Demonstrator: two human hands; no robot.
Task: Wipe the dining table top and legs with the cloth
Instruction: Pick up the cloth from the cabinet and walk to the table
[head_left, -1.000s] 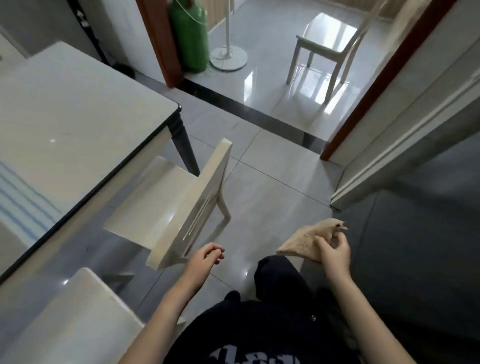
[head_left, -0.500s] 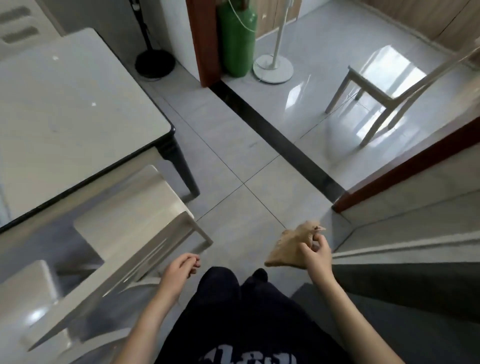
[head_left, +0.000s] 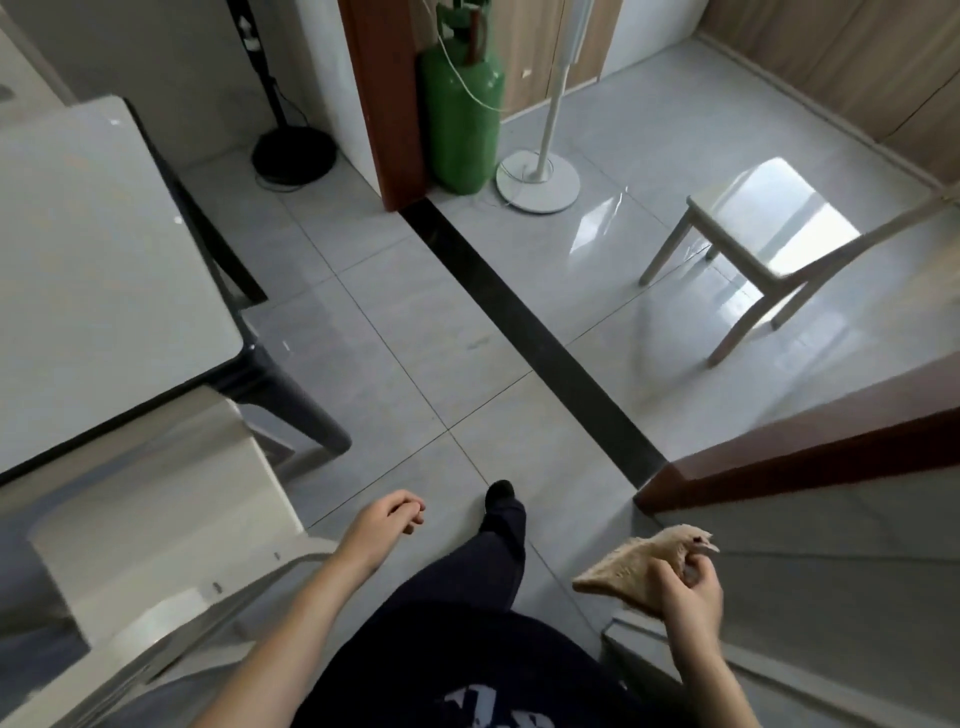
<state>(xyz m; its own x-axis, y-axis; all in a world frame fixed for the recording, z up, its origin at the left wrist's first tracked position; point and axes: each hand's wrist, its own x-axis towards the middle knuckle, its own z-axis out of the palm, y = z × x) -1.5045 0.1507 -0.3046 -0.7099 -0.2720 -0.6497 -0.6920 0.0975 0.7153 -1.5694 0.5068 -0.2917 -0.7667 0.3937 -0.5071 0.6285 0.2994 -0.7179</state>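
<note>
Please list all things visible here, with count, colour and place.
table: 1, white top, dark legs, left
near chair: 1, cream, lower left
far chair: 1, cream, right
cylinder: 1, green, top centre
white stand: 1, right of cylinder
black stand: 1, top, beyond table
strip: 1, black, diagonal, centre
cloth: 1, tan, lower right, held
leg: 1, dark, bottom centre
left hand: 1, empty, bottom centre
right hand: 1, grips cloth, lower right

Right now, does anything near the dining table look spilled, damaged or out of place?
Nothing spilled or damaged. One chair stands alone beyond the dark threshold strip, apart from the dining table. The right hand holds the cloth clear of it.
</note>
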